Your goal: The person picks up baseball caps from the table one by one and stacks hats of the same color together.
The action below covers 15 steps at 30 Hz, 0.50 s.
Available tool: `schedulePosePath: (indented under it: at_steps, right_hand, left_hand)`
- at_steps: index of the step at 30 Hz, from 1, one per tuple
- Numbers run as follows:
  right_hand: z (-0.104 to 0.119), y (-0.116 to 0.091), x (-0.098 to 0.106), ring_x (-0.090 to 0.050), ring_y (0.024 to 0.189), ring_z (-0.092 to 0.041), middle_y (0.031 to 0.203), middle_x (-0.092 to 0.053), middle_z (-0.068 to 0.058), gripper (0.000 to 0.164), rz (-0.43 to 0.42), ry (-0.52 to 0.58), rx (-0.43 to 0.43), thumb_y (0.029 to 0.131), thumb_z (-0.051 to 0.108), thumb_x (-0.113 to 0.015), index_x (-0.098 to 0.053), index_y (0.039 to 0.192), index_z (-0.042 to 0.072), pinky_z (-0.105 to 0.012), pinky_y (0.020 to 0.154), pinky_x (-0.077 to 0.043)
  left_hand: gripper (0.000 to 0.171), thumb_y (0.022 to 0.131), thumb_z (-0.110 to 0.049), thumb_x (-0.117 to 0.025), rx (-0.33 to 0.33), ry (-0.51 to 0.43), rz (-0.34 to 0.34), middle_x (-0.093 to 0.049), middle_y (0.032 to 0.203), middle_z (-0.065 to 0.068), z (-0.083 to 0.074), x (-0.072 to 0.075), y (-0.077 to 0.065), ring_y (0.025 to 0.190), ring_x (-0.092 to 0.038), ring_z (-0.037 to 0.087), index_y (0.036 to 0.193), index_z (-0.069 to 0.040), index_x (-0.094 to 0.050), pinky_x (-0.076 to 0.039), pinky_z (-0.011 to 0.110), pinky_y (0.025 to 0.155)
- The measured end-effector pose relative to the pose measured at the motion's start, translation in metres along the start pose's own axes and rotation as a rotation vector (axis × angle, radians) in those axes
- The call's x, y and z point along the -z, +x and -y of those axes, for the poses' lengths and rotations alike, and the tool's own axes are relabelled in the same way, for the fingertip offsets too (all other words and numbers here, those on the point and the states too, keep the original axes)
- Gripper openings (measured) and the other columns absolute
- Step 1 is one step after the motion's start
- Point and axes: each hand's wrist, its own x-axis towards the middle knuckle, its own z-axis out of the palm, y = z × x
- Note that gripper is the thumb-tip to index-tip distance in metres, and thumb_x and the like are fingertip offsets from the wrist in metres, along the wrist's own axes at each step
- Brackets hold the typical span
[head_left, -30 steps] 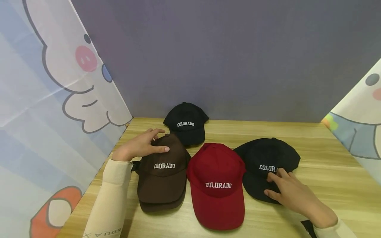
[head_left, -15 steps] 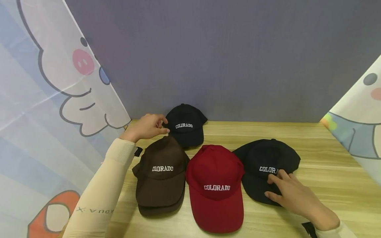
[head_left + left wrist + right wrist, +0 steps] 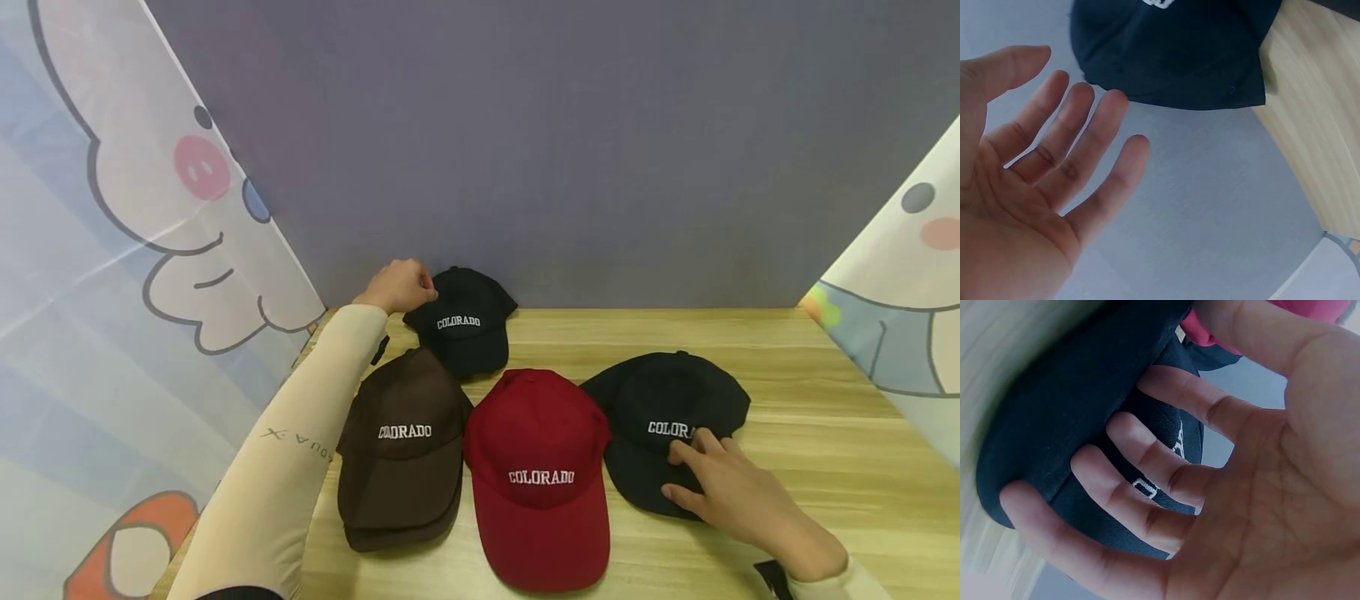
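Observation:
A small black cap lettered COLORADO stands at the back, against the grey wall. My left hand is at the left side of its crown. In the left wrist view the fingers are loosely bent and hold nothing; contact with the cap is unclear. At the right lies another black cap, partly covered by my right hand. The right wrist view shows that hand's fingers spread, with their tips at the brim and crown front. Part of the lettering is hidden behind them.
A red cap lies front middle, next to stacked brown caps whose lower brim peeks out. All sit on a wood-grain table. A grey wall stands behind, with cartoon-printed cloths along the sides.
My left hand has moved from the brown cap's top back to the rear black cap's left side. The right hand stays over the right black cap. The view has shifted slightly.

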Motion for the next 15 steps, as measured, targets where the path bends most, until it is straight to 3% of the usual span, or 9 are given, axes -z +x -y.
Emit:
schedulePosePath:
  at_steps: [9,15]
  right_hand:
    - [0.004,-0.001,-0.001,-0.048,0.083,-0.020,0.100,-0.053,0.000,0.034,0.024,0.011,-0.012,0.084,0.043,-0.082,-0.066,0.106,0.022,-0.030,0.051,-0.042]
    - [0.006,-0.004,-0.002,-0.046,0.082,-0.018,0.098,-0.052,0.001,0.033,0.016,0.010,-0.007,0.084,0.042,-0.082,-0.066,0.105,0.023,-0.029,0.051,-0.041]
  left_hand:
    - [0.020,0.096,-0.029,-0.070,0.110,0.025,-0.008,-0.069,0.115,0.012,0.003,-0.004,0.022,0.107,-0.064,0.036,0.106,-0.011,-0.075,-0.052,0.054,0.092]
    - [0.042,0.097,-0.034,-0.070,0.146,0.049,0.027,-0.062,0.138,0.015,-0.002,-0.011,0.025,0.126,-0.057,0.042,0.132,-0.010,-0.066,-0.047,0.058,0.104]
